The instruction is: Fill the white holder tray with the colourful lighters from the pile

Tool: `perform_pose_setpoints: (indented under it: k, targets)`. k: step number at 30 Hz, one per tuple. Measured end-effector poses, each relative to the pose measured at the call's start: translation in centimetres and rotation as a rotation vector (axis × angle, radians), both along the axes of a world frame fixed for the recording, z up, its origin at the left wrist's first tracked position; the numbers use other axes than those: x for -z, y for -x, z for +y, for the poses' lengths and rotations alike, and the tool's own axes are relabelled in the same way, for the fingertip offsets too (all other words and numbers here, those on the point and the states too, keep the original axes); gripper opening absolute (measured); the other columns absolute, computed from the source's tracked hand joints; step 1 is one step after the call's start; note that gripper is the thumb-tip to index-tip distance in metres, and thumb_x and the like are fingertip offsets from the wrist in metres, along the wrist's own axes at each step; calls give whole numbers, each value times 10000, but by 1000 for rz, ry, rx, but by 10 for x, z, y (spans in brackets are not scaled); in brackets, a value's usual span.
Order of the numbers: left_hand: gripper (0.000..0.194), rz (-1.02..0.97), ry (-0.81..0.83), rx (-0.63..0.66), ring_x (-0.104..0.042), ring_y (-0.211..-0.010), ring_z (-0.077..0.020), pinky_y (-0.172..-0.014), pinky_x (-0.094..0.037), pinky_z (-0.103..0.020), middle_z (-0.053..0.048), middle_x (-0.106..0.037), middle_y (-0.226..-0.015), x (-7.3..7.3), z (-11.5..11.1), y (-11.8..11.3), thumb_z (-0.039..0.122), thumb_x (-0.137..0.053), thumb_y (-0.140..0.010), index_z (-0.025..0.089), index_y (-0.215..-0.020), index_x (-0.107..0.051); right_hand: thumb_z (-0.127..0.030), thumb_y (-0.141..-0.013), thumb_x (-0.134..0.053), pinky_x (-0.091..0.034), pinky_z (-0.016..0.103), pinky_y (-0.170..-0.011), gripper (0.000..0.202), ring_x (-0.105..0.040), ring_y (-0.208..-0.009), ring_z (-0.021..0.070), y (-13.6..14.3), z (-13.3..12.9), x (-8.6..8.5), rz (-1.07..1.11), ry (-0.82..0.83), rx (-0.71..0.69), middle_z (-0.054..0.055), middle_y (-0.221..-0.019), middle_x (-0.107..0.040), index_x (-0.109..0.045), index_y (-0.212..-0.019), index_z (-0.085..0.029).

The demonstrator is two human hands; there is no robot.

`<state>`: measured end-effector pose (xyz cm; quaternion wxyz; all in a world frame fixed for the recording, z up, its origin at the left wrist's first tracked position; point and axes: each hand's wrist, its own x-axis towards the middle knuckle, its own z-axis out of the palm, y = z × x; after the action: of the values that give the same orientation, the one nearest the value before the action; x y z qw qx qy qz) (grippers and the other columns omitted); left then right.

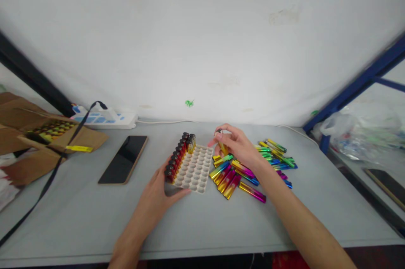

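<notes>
My left hand (158, 195) grips the near left corner of a white tray (198, 186) with rows of round holes, its thumb along the front edge. Along the tray's left side stands a row of red-and-gold lighters (177, 156) with black tops. A couple of paler yellow lighters (191, 143) stand at the back beside that row. Just right of the tray's back corner, my right hand (236, 142) pinches a gold lighter (223, 148) with a dark top. Beneath and beyond that hand spreads a pile of shiny two-coloured lighters (228, 178) in gold, pink, blue and green.
A black phone (123, 159) lies left of the tray. Behind it is a white power strip (109, 119) by the wall. An open cardboard box (63, 134) holds several upright pieces, a dark strap (55, 168) crossing it. Plastic bags (363, 130) sit beyond the blue frame (354, 79).
</notes>
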<state>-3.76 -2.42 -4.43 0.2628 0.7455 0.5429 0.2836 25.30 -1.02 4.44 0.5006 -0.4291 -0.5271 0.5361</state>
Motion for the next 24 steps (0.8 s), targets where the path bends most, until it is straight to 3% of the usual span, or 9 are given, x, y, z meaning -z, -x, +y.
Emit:
perform_pose_setpoints:
  k: [3,6,8,11,18,24]
  targets:
    - [965,-10,-2,9,-578,-1451,-356,-1239,-448,-503,-144,-591,-1572,-1,-1,-1,545,-838,-745,210,-1561,-446,-629,-968,-651,-370,239,-489,390,-444,-466,108,21,-13,2,-58,-43,-27,-88,-621,-566,-581,-1121,-277]
    - [957,-19,-4,14,-554,-1475,-348,-1244,-443,-497,-144,-570,-1593,-2,-1,-1,530,-840,-753,215,-1563,-438,-661,-984,-598,-261,240,-467,407,-331,-495,111,32,-17,14,-160,-77,37,-101,-601,-395,-586,-1079,-266]
    - [940,-19,-11,17,-555,-1475,-347,-1245,-442,-501,-137,-571,-1594,-3,-2,-1,517,-838,-756,225,-1558,-445,-682,-990,-557,-263,253,-499,459,-348,-547,115,38,-18,21,-267,-107,115,-76,-621,-388,-574,-884,-235]
    - [902,4,-13,7,-579,-1451,-354,-1234,-455,-505,-131,-594,-1570,-4,-2,-1,521,-838,-750,228,-1525,-483,-678,-983,-523,-249,273,-525,577,-322,-564,113,43,-18,31,-374,-115,221,-61,-589,-333,-403,-635,-235]
    - [935,28,-23,2,-617,-1406,-362,-1209,-479,-512,-130,-636,-1520,-5,-1,-1,541,-844,-743,218,-1539,-475,-552,-949,-531,-246,280,-523,475,-335,-537,121,43,-13,47,-331,-78,283,-57,-548,-359,-395,-611,-247]
    - [913,30,-20,-3,-614,-1409,-367,-1214,-474,-512,-142,-640,-1512,-4,-1,0,524,-851,-746,207,-1524,-493,-633,-983,-535,-271,265,-515,518,-350,-551,124,42,-11,52,-345,-65,274,-62,-573,-381,-426,-658,-244]
